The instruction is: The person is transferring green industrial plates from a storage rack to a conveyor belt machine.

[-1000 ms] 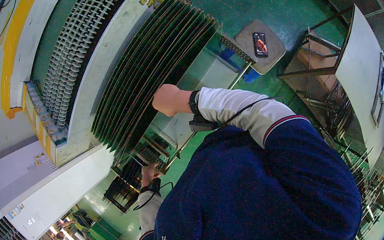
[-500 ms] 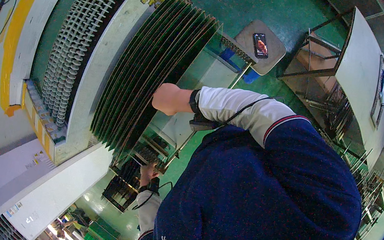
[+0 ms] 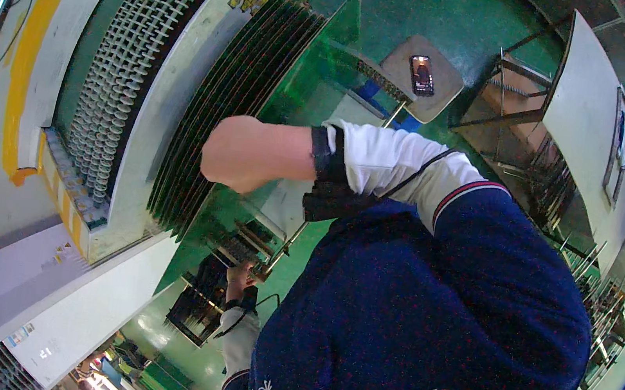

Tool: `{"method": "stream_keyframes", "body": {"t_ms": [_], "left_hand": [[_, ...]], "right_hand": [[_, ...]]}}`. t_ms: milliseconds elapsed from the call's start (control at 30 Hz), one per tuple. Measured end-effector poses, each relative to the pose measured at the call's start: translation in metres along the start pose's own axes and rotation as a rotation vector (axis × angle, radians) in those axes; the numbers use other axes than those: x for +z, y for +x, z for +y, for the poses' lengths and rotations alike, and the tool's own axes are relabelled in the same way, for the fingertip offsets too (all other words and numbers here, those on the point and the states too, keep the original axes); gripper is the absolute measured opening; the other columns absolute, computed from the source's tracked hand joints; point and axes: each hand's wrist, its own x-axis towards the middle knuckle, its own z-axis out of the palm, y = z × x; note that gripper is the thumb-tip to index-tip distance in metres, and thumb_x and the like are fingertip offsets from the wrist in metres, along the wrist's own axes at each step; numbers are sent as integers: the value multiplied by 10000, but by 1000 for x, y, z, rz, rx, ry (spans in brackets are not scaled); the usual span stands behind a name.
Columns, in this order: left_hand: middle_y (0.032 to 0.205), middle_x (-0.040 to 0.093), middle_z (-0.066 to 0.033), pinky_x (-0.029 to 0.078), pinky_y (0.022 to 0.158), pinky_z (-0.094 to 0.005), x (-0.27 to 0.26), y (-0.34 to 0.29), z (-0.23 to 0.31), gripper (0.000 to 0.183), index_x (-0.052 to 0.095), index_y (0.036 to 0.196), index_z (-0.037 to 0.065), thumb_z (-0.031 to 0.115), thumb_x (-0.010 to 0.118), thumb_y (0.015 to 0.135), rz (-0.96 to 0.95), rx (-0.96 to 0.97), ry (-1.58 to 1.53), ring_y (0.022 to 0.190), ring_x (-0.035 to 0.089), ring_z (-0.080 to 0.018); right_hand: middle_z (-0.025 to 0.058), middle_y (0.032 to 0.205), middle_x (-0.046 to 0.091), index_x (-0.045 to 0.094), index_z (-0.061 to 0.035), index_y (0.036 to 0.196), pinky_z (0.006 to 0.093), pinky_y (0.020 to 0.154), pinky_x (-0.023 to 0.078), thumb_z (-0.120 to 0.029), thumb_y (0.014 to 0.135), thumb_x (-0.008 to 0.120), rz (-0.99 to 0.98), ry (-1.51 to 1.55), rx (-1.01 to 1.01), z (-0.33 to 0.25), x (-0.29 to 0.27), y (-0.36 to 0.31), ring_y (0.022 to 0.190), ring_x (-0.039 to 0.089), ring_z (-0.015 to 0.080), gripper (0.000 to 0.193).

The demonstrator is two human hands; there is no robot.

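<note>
Right hand (image 3: pixel 243 153) out in front, its back toward the camera, I reach to a row of thin green boards (image 3: pixel 222 104) standing on edge side by side. My fingers are hidden behind the back of the hand, so I cannot tell whether they grip a board or merely rest there. The boards lie beyond my hand, to its left in the view, their long axis slanting from upper right to lower left, roughly across the line of my forearm. The nearest board (image 3: pixel 308 74) turns its broad face my way, its far upper corner standing apart from the others.

My right hand is the nearer one, partway along the row; my left hand (image 3: pixel 240 274) is lower down, beside the end of a metal rail (image 3: pixel 289 241), its fingers too small to read as open or closed. Beyond the boards, white rollers (image 3: pixel 118 83) fill a machine bed. A phone (image 3: pixel 421 75) lies on a stool (image 3: pixel 446 93) past the row's upper end; a pale table (image 3: pixel 593 106) stands farther right.
</note>
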Motion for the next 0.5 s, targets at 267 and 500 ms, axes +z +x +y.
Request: {"method": "stream_keyframes", "body": {"t_ms": [267, 500], "left_hand": [[882, 574, -138, 533, 567, -419, 7, 3, 18, 318, 625, 952, 35, 220, 725, 713, 167, -405, -140, 790, 573, -298], [880, 574, -137, 509, 555, -373, -20, 6, -20, 385, 581, 1106, 77, 212, 682, 759, -171, 49, 433, 801, 593, -249]], "right_hand": [[175, 790, 634, 668, -36, 866, 393, 661, 486, -287, 718, 664, 312, 150, -148, 25, -103, -26, 749, 608, 347, 291], [57, 851, 669, 657, -6, 977, 286, 700, 489, -197, 744, 721, 650, 1302, 273, 36, -113, -9, 773, 622, 150, 308]]}}
